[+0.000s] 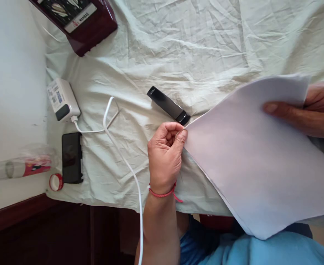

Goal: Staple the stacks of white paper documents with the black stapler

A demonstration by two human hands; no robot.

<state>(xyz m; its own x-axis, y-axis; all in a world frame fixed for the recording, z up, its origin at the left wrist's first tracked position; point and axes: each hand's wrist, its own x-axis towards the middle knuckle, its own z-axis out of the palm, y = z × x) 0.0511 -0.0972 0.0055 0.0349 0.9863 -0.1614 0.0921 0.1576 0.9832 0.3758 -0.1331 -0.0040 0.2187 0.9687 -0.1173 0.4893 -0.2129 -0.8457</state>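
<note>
Two bare hands held one loose stack of plain white paper sheets (261, 158) on the right of the scene, raised over a pale green, creased cloth (206, 55) and reaching past its near edge. The left hand (167, 156) pinched the stack's left corner between thumb and forefinger; one braided red cord bracelet (162, 193) circled its wrist. The right hand (311, 114) clasped the far right part, thumb pressed flat on top.

One slim, glossy black oblong device (169, 105) lay just beyond the left hand. To the left were one white, rounded box (63, 99) with a dark end panel, one smooth white cable (135, 180) plugged into it, one flat black rectangular phone-like object (72, 158), one red ring-shaped cap (56, 182) and one clear plastic bottle (37, 165) with a pink-red label.

One shiny maroon container (95, 35) at the far left was cut off by the frame. The right hand was blurred and also cut off, its fingertips hidden behind the paper. The sheets could not be counted.
</note>
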